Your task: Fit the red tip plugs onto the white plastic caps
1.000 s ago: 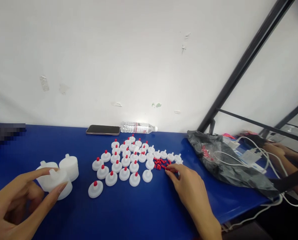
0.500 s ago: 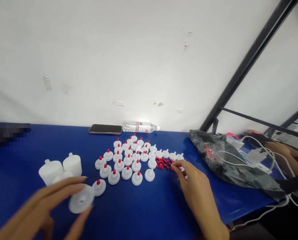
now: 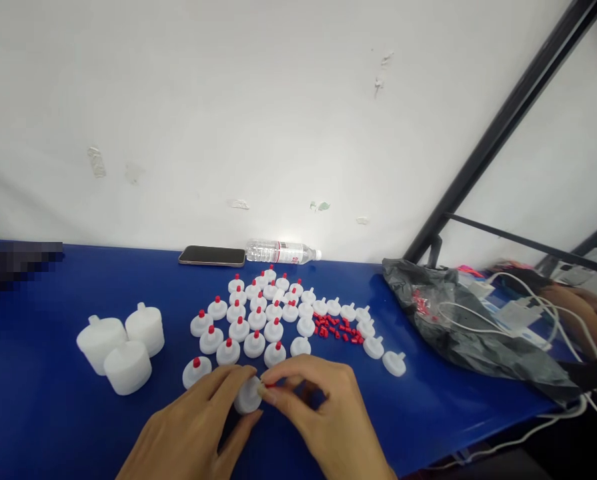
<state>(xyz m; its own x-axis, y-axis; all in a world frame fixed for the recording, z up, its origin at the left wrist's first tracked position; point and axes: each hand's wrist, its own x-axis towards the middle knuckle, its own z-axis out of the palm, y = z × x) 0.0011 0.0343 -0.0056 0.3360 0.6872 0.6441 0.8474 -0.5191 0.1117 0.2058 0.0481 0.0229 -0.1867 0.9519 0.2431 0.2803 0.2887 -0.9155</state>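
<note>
My left hand (image 3: pixel 188 423) is closed around the rim of a white round spout cap (image 3: pixel 247 396), tilted toward the right above the blue table. My right hand (image 3: pixel 331 407) pinches a small red tip cap (image 3: pixel 270 385) at the spout end, mostly hidden by the fingers. Just behind them stand rows of white spout caps, many topped with red tips, such as the red-tipped cap (image 3: pixel 197 372). Loose red tip caps (image 3: pixel 335 327) lie in a pile beyond my right hand, with bare white spout caps (image 3: pixel 394 363) around it.
Stacks of white caps (image 3: pixel 128 370) stand at the left. Along the wall lie a phone (image 3: pixel 211 256) and a clear bottle (image 3: pixel 283 253). A dark plastic bag (image 3: pixel 458 347) with white cables lies at the right by a black metal frame (image 3: pixel 508 127). A person's arm shows at the right edge.
My left hand has carried the white spout cap rightward from beside the stacks. My right hand has come left from the red pile with a red tip cap, and the hands now meet.
</note>
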